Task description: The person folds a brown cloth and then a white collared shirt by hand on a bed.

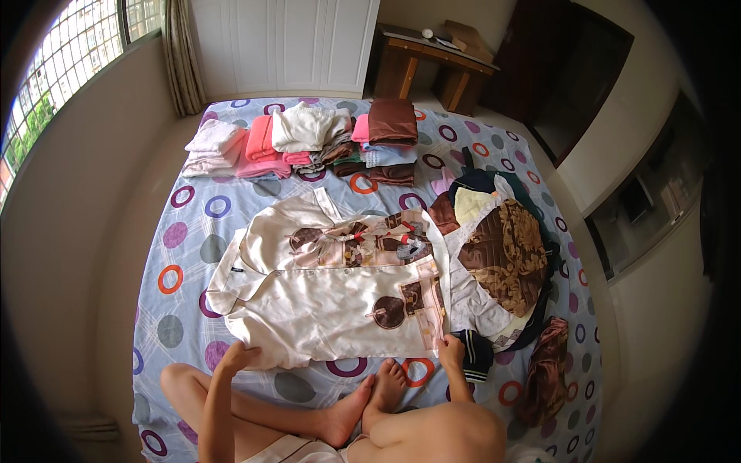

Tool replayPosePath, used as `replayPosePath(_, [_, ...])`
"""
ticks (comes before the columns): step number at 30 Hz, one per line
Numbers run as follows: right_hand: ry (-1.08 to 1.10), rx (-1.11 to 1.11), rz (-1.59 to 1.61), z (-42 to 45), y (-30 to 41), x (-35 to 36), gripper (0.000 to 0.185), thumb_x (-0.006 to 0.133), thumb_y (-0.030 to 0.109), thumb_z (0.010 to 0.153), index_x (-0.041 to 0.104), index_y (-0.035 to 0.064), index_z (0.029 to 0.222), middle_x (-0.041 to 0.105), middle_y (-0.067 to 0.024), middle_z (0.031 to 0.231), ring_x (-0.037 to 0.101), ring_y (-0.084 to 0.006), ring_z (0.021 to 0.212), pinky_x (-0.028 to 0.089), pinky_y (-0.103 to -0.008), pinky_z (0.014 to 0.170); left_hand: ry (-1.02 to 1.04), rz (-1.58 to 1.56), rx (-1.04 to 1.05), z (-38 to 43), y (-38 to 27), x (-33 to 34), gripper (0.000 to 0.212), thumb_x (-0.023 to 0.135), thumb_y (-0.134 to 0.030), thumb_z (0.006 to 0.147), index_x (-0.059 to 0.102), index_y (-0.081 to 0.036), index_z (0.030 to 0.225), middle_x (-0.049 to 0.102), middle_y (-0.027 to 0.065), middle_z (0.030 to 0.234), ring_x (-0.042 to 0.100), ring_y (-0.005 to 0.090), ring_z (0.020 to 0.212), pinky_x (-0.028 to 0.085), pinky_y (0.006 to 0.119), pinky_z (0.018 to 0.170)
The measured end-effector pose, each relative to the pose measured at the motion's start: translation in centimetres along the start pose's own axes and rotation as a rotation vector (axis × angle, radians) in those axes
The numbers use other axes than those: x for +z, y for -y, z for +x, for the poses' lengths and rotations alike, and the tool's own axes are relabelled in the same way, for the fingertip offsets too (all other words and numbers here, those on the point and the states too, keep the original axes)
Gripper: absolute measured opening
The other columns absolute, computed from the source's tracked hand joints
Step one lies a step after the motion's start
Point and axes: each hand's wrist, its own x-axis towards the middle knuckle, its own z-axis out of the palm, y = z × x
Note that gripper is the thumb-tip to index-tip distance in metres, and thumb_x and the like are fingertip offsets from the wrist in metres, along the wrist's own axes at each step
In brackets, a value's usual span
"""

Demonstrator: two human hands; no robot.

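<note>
Spread flat before me lies a white satin button-front shirt (330, 312) with a printed hem and brown printed patches. Its collar (223, 283) points left and the hem points right. My left hand (238, 357) grips the near edge of the shirt by the shoulder or sleeve. At the near hem corner, my right hand (450, 351) pinches the fabric. A dark navy garment with striped trim (477, 356) lies just right of my right hand. The far short sleeve (327, 204) extends away from me.
Folded clothes (304, 130) stand in several stacks along the bed's far side. A loose heap of garments (503, 254) lies right of the shirt, and a brown satin garment (547, 370) lies nearer me. The patterned bedsheet (191, 231) surrounds them. A wooden desk (434, 55) stands beyond.
</note>
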Motion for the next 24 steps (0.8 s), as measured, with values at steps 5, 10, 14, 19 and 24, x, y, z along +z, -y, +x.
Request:
replayPosePath(5, [0.02, -0.022, 0.482, 1.7, -0.2, -1.6, 0.021, 0.055, 0.013, 0.074, 0.046, -0.0007, 0.061, 0.039, 0.0007, 0.052, 0.034, -0.0062, 0.052, 0.029, -0.0247, 0.047, -0.089, -0.468, -0.068, -0.7, -1.8, -1.2, 0.027, 0.059, -0.02, 0.078, 0.056, 0.002, 0.093, 0.058, 0.0034, 0.074, 0.054, 0.0106, 0.063, 0.043, 0.026, 0.056])
replayPosePath(10, [0.025, 0.062, 0.591, 1.3, -2.1, -3.3, 0.012, 0.053, 0.009, 0.077, 0.05, 0.0012, 0.068, 0.043, 0.0041, 0.059, 0.036, -0.0043, 0.055, 0.03, -0.02, 0.05, -0.18, -0.356, -0.281, -1.0, -0.9, -1.3, 0.025, 0.064, -0.018, 0.072, 0.056, 0.002, 0.085, 0.055, 0.0043, 0.067, 0.048, 0.0102, 0.045, 0.037, 0.026, 0.038])
replayPosePath(14, [-0.051, 0.167, 0.38, -0.3, -4.3, -1.7, 0.014, 0.056, 0.003, 0.068, 0.056, -0.0015, 0.082, 0.056, -0.0042, 0.065, 0.05, -0.0084, 0.056, 0.039, -0.0216, 0.052, -0.018, -0.05, -0.275, -0.8, 2.2, -1.5, 0.024, 0.07, -0.017, 0.062, 0.06, 0.003, 0.07, 0.052, 0.0028, 0.055, 0.047, 0.0124, 0.041, 0.037, 0.026, 0.039])
replayPosePath(19, [0.064, 0.084, 0.23, -0.5, -8.5, 1.3, 0.019, 0.058, 0.005, 0.063, 0.058, -0.0001, 0.081, 0.059, -0.0083, 0.063, 0.055, -0.0147, 0.055, 0.042, -0.0272, 0.053, 0.123, 0.199, -0.22, 1.9, 7.5, -1.8, 0.046, 0.077, -0.03, 0.05, 0.064, 0.002, 0.079, 0.061, 0.007, 0.066, 0.058, 0.0147, 0.058, 0.047, 0.029, 0.054])
replayPosePath(24, [0.107, 0.14, 0.132, 0.0, -5.1, -1.2, 0.035, 0.06, 0.031, 0.074, 0.057, -0.0034, 0.069, 0.055, -0.0095, 0.058, 0.049, -0.0148, 0.054, 0.04, -0.03, 0.053, 0.167, 0.113, -0.184, 1.1, 6.1, -0.7, 0.034, 0.067, -0.018, 0.058, 0.064, -0.003, 0.088, 0.061, 0.0059, 0.072, 0.057, 0.0158, 0.064, 0.045, 0.029, 0.059])
